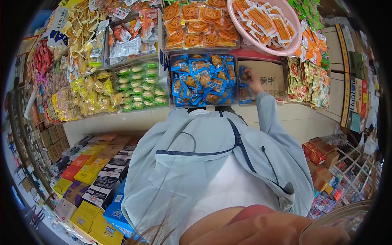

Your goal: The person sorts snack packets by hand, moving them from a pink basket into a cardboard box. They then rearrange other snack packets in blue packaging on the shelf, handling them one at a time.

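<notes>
My right hand [255,83] reaches into a bin lined with brown cardboard [267,75]. Its fingers are closed on a small blue snack packet [244,76] at the bin's left side, standing up against the wall. Below it, in the same bin, lies another blue packet [245,94]. Just left is a clear bin [237,87] heaped with blue snack packets [203,77] of the same look. My left hand does not show; only the pale blue left sleeve [163,126] is seen, close to the display's front edge.
A pink basin [299,38] of orange snack strips stands behind the cardboard-lined bin. Bagged lotus-root slices [210,14] fill the bin at the back. Green-and-white packs [141,85] sit to the left, red-and-green packets [302,83] to the right. Stacked boxes [87,173] are at lower left.
</notes>
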`<state>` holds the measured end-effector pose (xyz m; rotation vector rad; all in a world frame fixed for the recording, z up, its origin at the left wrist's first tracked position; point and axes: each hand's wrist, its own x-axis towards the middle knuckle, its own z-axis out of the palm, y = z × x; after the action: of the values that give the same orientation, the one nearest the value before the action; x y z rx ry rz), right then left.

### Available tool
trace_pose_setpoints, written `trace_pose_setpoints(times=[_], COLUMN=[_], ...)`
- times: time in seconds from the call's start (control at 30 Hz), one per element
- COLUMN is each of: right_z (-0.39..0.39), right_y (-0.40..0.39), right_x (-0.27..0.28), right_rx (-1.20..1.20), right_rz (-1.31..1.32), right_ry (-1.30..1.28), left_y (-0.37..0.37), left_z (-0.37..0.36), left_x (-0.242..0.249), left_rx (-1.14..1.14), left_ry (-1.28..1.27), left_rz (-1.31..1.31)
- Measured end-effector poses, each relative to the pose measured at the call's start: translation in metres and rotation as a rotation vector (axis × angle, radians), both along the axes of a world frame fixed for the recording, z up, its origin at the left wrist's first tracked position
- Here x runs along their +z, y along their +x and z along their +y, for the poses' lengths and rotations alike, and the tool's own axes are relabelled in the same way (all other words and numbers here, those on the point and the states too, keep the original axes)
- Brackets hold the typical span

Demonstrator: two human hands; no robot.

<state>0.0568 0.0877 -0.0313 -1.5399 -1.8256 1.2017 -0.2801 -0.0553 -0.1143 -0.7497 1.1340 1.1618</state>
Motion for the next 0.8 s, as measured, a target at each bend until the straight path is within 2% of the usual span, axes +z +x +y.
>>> trace_pose_setpoints(times=[0.1,0.2,0.3,0.4,0.43,0.63,0.73,0.8], right_z=[-0.006,-0.022,-0.029,-0.035,-0.038,-0.032,-0.035,-0.031], right_y=[-0.013,-0.031,-0.059,-0.1,-0.108,-0.098,-0.086,-0.065], right_x=[0.008,0.015,0.027,0.054,0.047,0.038,0.028,0.024], right_rx=[0.03,-0.03,-0.077,0.0,-0.02,0.019,-0.219,-0.474], right_rz=[-0.376,-0.496,-0.323,-0.39,-0.549,-0.443,-0.308,-0.034], right_ry=[0.075,0.34,0.387,0.252,0.358,0.381,0.292,0.166], left_y=[-0.001,-0.004,-0.006,-0.003,-0.003,0.0,-0.001,0.0], left_z=[0.004,0.011,0.018,0.018,0.019,0.022,0.027,0.027], left_x=[0.003,0.004,0.008,0.007,0.006,0.002,0.003,0.004], left_rx=[-0.019,-0.035,-0.056,-0.07,-0.073,-0.11,-0.122,-0.12], left_ry=[0.01,0.026,0.032,0.036,0.031,0.026,0.023,0.022], left_rz=[-0.012,-0.02,-0.021,-0.025,-0.025,-0.012,-0.007,-0.004])
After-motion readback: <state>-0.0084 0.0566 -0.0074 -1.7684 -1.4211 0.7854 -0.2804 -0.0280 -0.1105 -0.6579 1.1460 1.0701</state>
